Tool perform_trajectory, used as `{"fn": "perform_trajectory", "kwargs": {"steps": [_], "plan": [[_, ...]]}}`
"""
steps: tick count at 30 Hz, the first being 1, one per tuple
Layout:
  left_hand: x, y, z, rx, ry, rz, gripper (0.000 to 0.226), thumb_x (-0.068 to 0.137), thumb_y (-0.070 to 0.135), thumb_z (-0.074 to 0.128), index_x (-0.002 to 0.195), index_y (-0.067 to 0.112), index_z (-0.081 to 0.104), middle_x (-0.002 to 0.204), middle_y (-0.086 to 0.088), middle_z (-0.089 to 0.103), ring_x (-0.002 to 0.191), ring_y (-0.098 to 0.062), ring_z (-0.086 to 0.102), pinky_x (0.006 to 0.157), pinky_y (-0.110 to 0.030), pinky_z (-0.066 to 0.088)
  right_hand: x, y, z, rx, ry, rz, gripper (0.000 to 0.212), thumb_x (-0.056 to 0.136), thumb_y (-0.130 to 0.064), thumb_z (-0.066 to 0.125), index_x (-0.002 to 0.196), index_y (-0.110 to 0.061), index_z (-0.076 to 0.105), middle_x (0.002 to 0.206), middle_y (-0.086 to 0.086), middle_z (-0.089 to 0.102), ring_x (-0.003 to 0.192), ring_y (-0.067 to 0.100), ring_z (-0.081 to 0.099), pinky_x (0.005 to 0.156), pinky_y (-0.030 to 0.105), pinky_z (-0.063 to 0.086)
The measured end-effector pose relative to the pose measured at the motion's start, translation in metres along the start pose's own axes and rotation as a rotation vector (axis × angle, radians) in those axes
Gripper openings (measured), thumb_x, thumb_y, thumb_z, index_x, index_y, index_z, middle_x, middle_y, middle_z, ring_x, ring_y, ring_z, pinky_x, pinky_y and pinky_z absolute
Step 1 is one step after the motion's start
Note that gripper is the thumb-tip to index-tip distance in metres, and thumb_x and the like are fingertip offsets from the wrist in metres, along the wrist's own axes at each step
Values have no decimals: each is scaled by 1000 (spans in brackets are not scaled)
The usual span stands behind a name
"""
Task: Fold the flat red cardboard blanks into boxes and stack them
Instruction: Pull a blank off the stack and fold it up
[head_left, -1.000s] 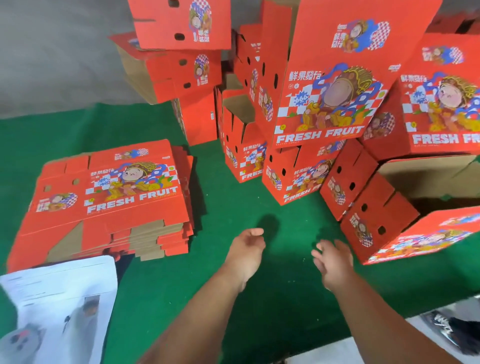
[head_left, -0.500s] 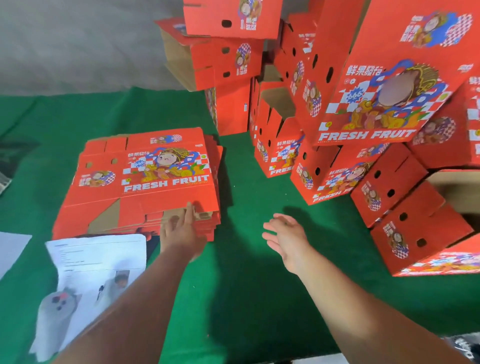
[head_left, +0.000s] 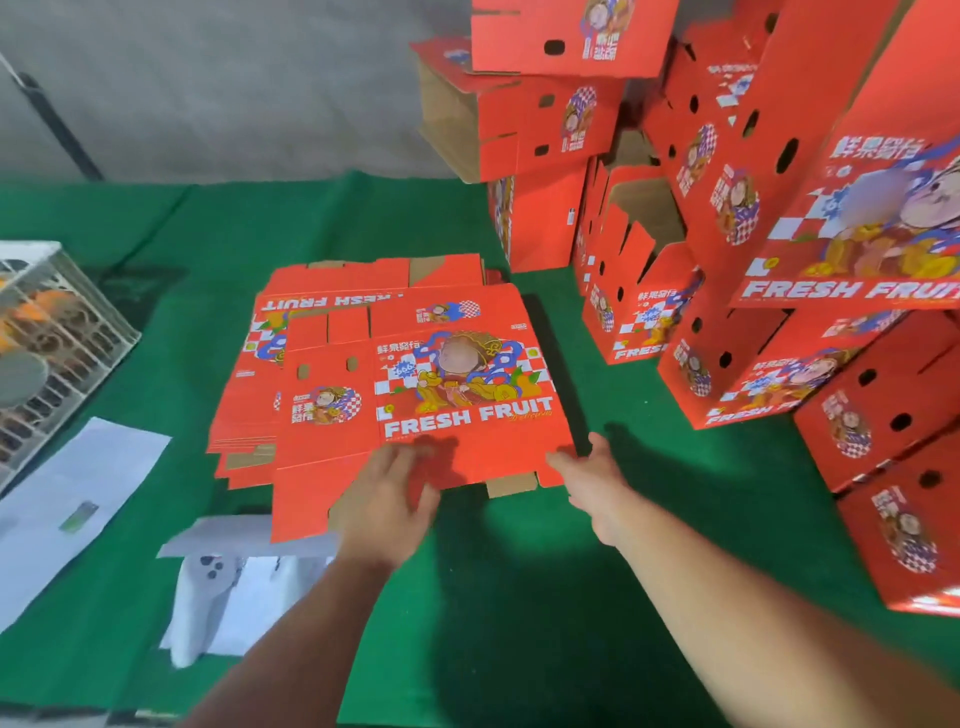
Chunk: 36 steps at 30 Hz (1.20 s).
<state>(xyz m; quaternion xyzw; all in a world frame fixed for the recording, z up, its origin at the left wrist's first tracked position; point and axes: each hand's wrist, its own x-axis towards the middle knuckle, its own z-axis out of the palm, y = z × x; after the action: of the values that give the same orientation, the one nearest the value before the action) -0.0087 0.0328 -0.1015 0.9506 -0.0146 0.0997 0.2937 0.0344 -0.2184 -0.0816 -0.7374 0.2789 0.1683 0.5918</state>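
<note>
"fresh fruit" in white capitals across the top blank (head_left: 415, 405), under a cartoon figure on a red-and-white checker and beside four chinese characters too small to read surely; same "fresh fruit" lettering on the folded boxes (head_left: 810, 291) piled at the right, and upside down on the stack of flat blanks (head_left: 249, 395) beneath. top blank lying flat but pulled askew toward the near edge, overhanging the stack on the green worktop (head_left: 519, 597). left hand (head_left: 387, 499) at the blank's near edge, thumb on the printed face, other fingers blurred and seemingly curled round the edge, so gripping the cardboard. right hand (head_left: 592, 478) at the blank's near right corner, fingers (head_left: 558, 460) spread and fairly straight, tips touching the corner flap, thumb raised clear of it; hard to tell whether anything is pinched. white printed sheets (head_left: 72, 504) on the worktop at the left, one partly under the blank's near left corner. pale wire crate (head_left: 57, 332) at the far left, contents blurred. grey wall behind. brown unprinted cardboard showing inside the open boxes at the back.
</note>
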Motion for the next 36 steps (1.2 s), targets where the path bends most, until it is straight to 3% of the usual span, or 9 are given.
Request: {"fn": "perform_trajectory", "kwargs": {"steps": [3, 5, 8, 10, 16, 22, 27, 32, 36], "plan": [[1, -43, -31, 108, 165, -602, 77, 83, 52, 59, 150, 15, 50, 153, -24, 44, 142, -44, 38, 121, -56, 25, 6, 6, 5, -21, 21, 13, 40, 103, -21, 59, 141, -15, 53, 127, 6, 67, 99, 19, 64, 80, 34, 50], [-6, -66, -52, -102, 114, -862, 73, 73, 55, 52, 138, 24, 60, 143, -19, 59, 132, -44, 49, 115, -54, 35, 9, 12, 2, 76, 23, 40, 25, 105, -21, 56, 130, -16, 58, 116, 7, 70, 94, 21, 67, 73, 32, 52], [-20, -75, -61, -316, 23, -707, 33, 74, 45, 45, 73, 28, 73, 69, -1, 74, 76, -32, 67, 81, -41, 52, 10, 15, -6, 296, 44, 95, 19, 107, -16, 53, 125, -18, 56, 116, 9, 70, 102, 26, 70, 78, 36, 57], [-19, -67, -59, -356, 38, -655, 29, 78, 41, 47, 70, 27, 71, 60, -2, 69, 63, -25, 66, 76, -43, 53, 9, 11, -10, 374, 52, 109, 15, 107, -13, 51, 120, -18, 56, 113, 9, 69, 100, 25, 69, 71, 35, 57], [12, -41, -51, -248, 151, -773, 54, 78, 71, 41, 101, 23, 52, 101, -6, 61, 116, -35, 47, 106, -55, 28, 6, 1, -30, 275, 105, -16, 18, 109, -23, 48, 124, -30, 54, 120, 0, 66, 108, 22, 67, 85, 38, 54], [34, 10, -54, -544, 131, -501, 49, 90, 61, 40, 95, 17, 61, 87, 1, 71, 95, -35, 65, 93, -50, 50, -9, -8, -59, 236, 176, -185, 21, 104, -32, 54, 125, -32, 53, 113, -6, 67, 98, 17, 68, 82, 38, 53], [31, 52, -43, -608, -191, -378, 23, 86, 34, 59, 106, 24, 67, 90, 3, 76, 80, -9, 68, 70, -25, 47, -27, -16, -63, 159, 116, -301, 16, 100, -25, 62, 116, -26, 62, 115, -3, 69, 104, 14, 66, 88, 41, 56], [21, 69, -41, -694, -238, -312, 54, 78, 46, 65, 129, 31, 60, 106, 8, 70, 76, 15, 63, 64, -6, 45, -42, -17, -81, 341, 105, -242, 24, 101, -28, 61, 123, -20, 57, 125, -2, 62, 116, 14, 59, 102, 44, 47], [16, 77, -34, -839, -158, -295, 57, 94, 13, 74, 143, 29, 50, 111, 16, 75, 92, 13, 67, 73, -2, 48, -54, -12, -88, 266, 72, -277, 28, 100, -39, 62, 121, -22, 58, 128, -3, 61, 120, 12, 56, 108, 46, 44]]}}
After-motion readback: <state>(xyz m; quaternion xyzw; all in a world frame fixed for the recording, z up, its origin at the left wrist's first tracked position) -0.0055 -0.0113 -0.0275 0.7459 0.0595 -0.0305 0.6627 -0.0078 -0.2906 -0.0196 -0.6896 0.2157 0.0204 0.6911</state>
